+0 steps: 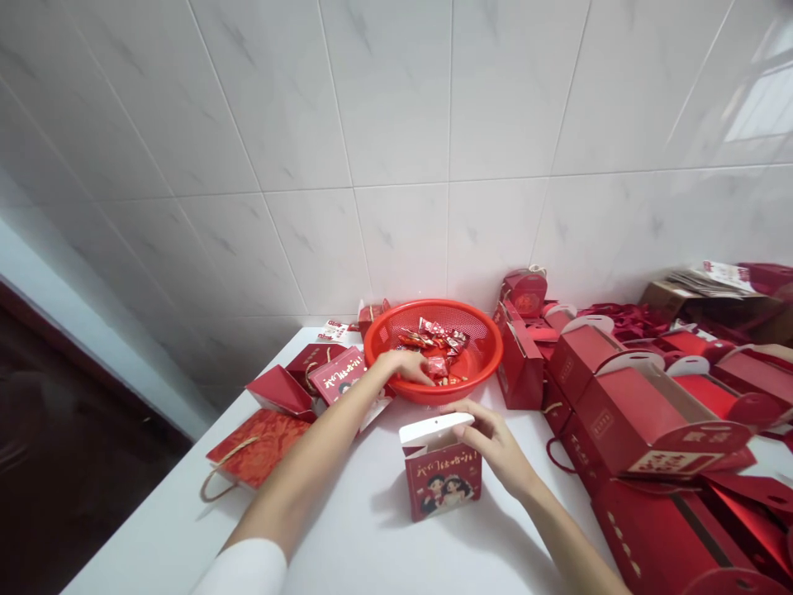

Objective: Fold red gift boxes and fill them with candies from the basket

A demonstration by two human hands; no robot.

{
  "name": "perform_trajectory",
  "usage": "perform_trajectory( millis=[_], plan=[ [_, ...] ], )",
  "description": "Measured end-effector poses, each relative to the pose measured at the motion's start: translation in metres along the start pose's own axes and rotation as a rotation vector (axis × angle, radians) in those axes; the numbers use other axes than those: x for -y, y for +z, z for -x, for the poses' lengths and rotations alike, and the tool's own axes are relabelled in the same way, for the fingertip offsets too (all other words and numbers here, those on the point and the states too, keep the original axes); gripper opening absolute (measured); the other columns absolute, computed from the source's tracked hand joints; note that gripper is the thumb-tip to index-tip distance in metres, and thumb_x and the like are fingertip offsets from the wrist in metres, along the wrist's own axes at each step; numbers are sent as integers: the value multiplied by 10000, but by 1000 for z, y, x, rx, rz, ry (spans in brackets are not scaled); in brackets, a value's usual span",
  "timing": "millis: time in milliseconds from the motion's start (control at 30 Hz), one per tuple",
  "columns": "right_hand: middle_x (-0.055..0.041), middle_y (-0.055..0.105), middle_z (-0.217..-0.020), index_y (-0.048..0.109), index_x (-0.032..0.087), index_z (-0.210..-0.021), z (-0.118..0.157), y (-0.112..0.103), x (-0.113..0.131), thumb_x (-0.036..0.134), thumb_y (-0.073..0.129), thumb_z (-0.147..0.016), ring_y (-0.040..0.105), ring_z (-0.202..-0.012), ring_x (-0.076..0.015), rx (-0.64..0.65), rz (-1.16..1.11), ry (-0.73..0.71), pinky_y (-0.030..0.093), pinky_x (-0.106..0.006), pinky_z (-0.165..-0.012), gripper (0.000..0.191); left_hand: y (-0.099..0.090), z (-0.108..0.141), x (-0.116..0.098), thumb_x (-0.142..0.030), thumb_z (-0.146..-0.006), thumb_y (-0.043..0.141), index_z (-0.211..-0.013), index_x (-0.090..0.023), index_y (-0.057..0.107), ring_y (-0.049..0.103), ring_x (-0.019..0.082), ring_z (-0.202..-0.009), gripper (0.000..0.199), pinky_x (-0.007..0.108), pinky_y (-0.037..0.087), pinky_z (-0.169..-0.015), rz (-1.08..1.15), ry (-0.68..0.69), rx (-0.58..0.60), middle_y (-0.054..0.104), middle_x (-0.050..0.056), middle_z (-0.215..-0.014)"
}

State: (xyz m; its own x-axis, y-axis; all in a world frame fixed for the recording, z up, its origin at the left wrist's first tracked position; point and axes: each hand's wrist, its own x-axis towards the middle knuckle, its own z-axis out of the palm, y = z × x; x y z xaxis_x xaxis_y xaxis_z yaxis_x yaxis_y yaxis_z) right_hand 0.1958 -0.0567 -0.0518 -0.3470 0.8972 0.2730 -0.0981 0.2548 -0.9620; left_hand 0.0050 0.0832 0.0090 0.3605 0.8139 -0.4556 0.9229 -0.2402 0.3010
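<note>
In the head view, a small red gift box (444, 481) with a cartoon couple printed on its front stands upright on the white table, its white top flap raised. My right hand (489, 434) grips the box's upper right edge, thumb at the opening and fingers behind. Inside the red plastic basket (489, 364), my left hand (409, 366) reaches down over the near rim with its fingers apart. Wrapped candies (437, 337) lie in the basket, some close to those fingertips. No candy is visibly held. The inside of the box is mostly hidden.
Left of the basket lie a cartoon-print box (339, 373) and an orange-red patterned bag (257, 442) with a rope handle. Many red boxes (666, 413) are piled along the right side. Behind the table (347, 537) rises a tiled wall (402, 240).
</note>
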Motion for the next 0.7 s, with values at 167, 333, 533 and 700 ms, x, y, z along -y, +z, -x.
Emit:
perform_trajectory(
  millis=[167,333,533,700],
  plan=[
    [-37,699,-856,716,186,-905,-1,0,0,393,642,-824,620,-783,-193,-20,6,20,471,-267,-691,235,18,-11,-4,-448,-705,739,-1305,-208,589,576,365,-1244,664,418,480,-989,-138,-94,-17,579,183,-1410],
    [-28,678,-827,690,188,-881,0,2,1,411,654,-821,609,-747,-184,-25,-41,27,466,-262,-674,233,25,-6,-5,-461,-698,754,-1411,-208,473,553,354,-1285,806,390,474,-1011,-168,-126,-32,528,196,-1456],
    [-17,659,-785,666,187,-861,1,4,-1,457,701,-800,599,-700,-173,-39,-123,25,468,-259,-653,279,40,0,-8,-467,-702,753,-1309,-179,518,587,358,-1218,712,385,505,-940,-156,-136,-136,558,209,-1386],
    [-10,664,-766,683,193,-863,1,1,-1,457,741,-780,588,-662,-158,-112,-205,45,471,-252,-639,283,53,6,-12,-399,-729,728,-1200,-205,551,615,328,-1146,539,374,518,-897,-132,-85,-251,591,159,-1296]
  ],
)
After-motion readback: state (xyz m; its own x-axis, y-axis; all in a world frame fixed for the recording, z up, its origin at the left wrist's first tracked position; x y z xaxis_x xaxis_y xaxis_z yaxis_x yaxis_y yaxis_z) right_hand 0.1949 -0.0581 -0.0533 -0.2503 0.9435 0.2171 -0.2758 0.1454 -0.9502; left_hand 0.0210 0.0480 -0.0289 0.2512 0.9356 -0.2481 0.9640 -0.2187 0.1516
